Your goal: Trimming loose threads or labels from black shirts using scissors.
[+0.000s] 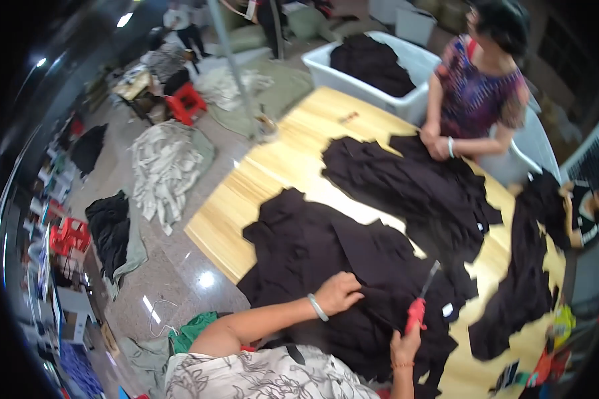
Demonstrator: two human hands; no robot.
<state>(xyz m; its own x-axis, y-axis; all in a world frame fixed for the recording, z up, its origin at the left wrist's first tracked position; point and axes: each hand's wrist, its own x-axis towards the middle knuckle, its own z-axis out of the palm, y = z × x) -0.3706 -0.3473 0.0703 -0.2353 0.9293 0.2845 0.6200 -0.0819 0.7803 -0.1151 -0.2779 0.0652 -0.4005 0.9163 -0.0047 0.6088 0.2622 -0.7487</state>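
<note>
Fingers of our left hand [338, 292] curl down onto the black garment [339, 266] that lies spread on the wooden table [246, 199], bunching a fold of the cloth under the fingertips; they sit close together, bent, pressing and pinching the fabric. A pale bangle [317, 307] rings that wrist. Our right hand [404, 346] sits at about four o'clock from the left one, fist wrapped tight round the red handle of a small tool [419, 307]; its thin metal tip points up toward one o'clock and ends over the same dark cloth. We cannot tell whether the tip touches the fabric.

The garment covers the near part of the table, from its edge by our body up toward the middle. At one o'clock from our hands a second heap of black clothing [412, 186] lies across the table's far half, and another person [479, 93] in a patterned top stands at the far edge with both hands on it. Behind that person, at twelve o'clock, a white tub [406, 100] holds more dark cloth. At three o'clock a long black piece [519, 279] hangs down the table's right side. On the floor at nine o'clock we see a pale pile of fabric [163, 166].
</note>
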